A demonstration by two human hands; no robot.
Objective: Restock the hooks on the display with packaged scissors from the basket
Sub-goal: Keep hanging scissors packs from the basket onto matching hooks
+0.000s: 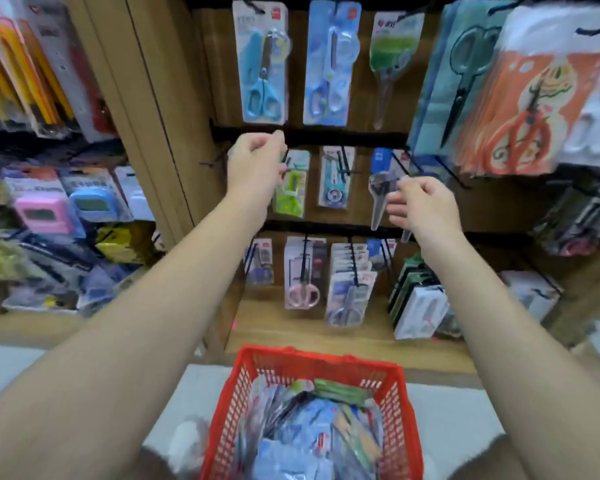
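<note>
Both arms are raised to the middle row of the display (359, 206). The step in hand looks like threading one pack onto a peg. The right hand (425, 206), at about 2 o'clock from the middle of the view, has its fingers curled round a slim clear pack (406, 234), whose ends show above the knuckles and below the wrist. The blur hides exactly how it is pinched. The left hand (257, 161), at about 11 o'clock, has its fingers bunched up by the black rail (326, 136), just above the green pack (290, 192). I cannot tell whether those fingers hold a peg tip, a card edge or nothing. The likely target is one of the black hooks (400, 165) just at 11 o'clock of the right hand, beside the blue-topped pack (381, 161). To do this well, turn the clear pack so its hang hole faces the hook tip, with the card upright and square to the board. Lead the hole onto the tip, not the card edge, then slide it straight back until it rests against the pack behind. The left hand would serve best steadying the hook or holding hung packs aside so nothing gets pushed off. Match the pack to the same kind already on that peg. The remaining stock lies heaped in the red basket (326, 362) at 6 o'clock, low between the forearms, so much of the restocking appears still to come.
</note>
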